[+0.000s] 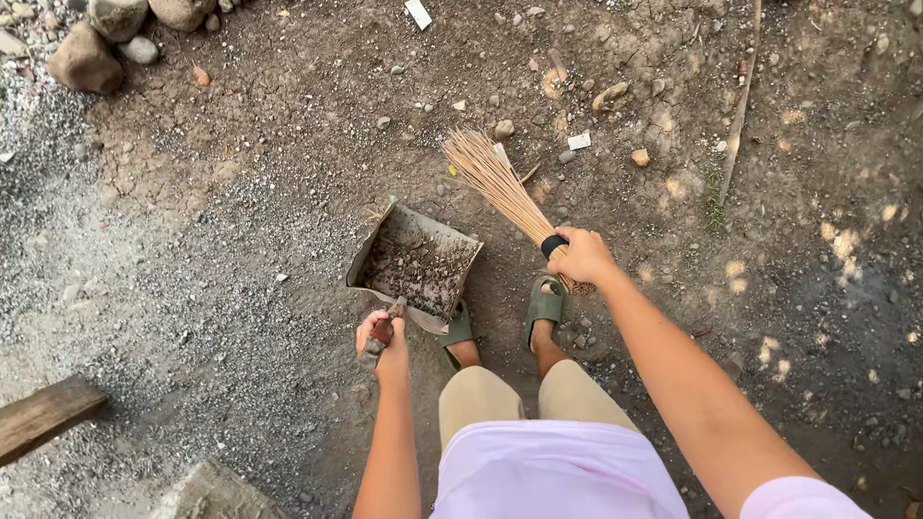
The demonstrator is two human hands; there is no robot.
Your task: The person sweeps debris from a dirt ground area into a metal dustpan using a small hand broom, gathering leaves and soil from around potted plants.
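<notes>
While the left hand (383, 338) grips the handle of a dustpan (415, 261) full of dirt, the right hand (581, 256) is closed around a straw broom (497, 181). White paper scraps (579, 140) lie beyond the bristles, with rocks (85, 60) far left.

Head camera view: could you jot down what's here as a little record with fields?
Left hand: fingers closed on the dustpan's handle
Dustpan: metal, battered, holding dirt and debris, resting on the ground
Right hand: gripping a stick broom, bristles fanned toward the dustpan
Feet: green sandals
Ground: bare soil, gravel, pebbles, paper scraps
Edges: rocks top left, wooden plank lower left
</notes>
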